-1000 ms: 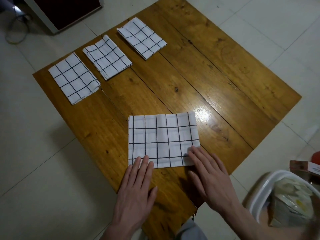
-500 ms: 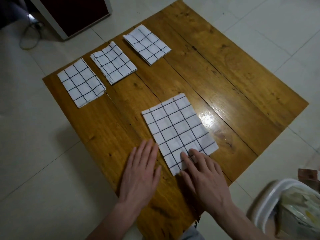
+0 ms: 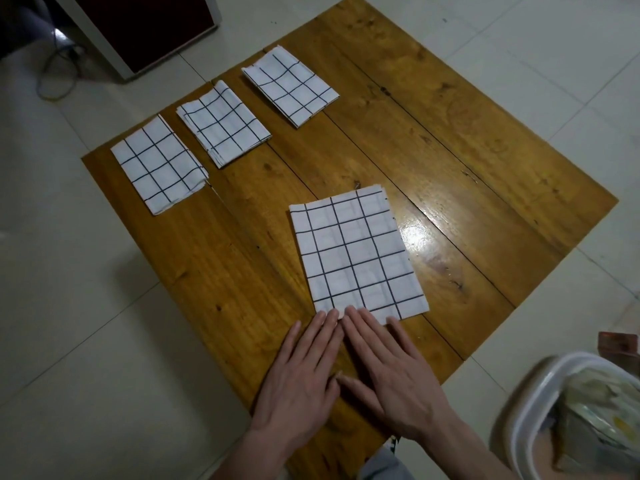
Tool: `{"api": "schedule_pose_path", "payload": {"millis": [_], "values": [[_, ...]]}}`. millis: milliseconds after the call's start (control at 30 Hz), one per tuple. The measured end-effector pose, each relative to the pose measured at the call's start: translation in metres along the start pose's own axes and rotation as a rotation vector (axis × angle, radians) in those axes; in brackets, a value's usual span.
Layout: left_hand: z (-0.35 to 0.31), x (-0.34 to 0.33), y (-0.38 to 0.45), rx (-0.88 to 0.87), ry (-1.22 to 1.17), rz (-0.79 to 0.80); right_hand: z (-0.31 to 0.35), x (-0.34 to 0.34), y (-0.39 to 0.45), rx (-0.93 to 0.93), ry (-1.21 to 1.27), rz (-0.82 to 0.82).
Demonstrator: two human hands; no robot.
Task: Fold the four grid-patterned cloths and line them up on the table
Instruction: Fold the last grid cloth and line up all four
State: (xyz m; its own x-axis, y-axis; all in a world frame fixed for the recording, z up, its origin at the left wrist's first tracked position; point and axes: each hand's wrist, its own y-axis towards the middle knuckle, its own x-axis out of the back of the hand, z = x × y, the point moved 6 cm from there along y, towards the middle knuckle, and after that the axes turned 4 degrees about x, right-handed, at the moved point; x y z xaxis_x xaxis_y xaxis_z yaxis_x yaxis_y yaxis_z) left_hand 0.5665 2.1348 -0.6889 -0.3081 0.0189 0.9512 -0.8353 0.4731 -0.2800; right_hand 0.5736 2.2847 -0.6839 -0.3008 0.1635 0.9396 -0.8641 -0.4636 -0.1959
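Both hands lie flat and open on the table [image 3: 485, 140], palms down, side by side and touching at the forefingers, gripping nothing. Left hand [image 3: 301, 372] reaches the near edge of the fourth cloth [image 3: 355, 258] with its fingertips; right hand [image 3: 391, 372] does the same just beside it, its fingertips resting on that same near edge.

From the hands, this cloth lies straight ahead, its long axis running away from them and leaning slightly to the left. It is wider and longer than the others, so by my reading one more fold is due before it joins the row.

Three folded cloths sit well ahead and to the left of the hands: first cloth [image 3: 159, 164] farthest left, second cloth [image 3: 223, 124] next, third cloth [image 3: 291, 86] farthest ahead. They form a slanting row with gaps between them.

Neither hand is clearly nearer. Folding the near edge away, across the long axis, looks the likely next move. Its open slot lies ahead and right of the third cloth.
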Motion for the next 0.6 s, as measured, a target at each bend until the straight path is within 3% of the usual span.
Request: {"api": "schedule_pose_path", "payload": {"millis": [267, 600], "values": [[0.001, 0.003, -0.001, 0.001, -0.023, 0.003, -0.055, 0.012, -0.030, -0.149, -0.054, -0.033], [-0.015, 0.028, 0.031, -0.015, -0.064, -0.100, -0.058, 0.013, -0.032, -0.131, -0.121, -0.117]]}}
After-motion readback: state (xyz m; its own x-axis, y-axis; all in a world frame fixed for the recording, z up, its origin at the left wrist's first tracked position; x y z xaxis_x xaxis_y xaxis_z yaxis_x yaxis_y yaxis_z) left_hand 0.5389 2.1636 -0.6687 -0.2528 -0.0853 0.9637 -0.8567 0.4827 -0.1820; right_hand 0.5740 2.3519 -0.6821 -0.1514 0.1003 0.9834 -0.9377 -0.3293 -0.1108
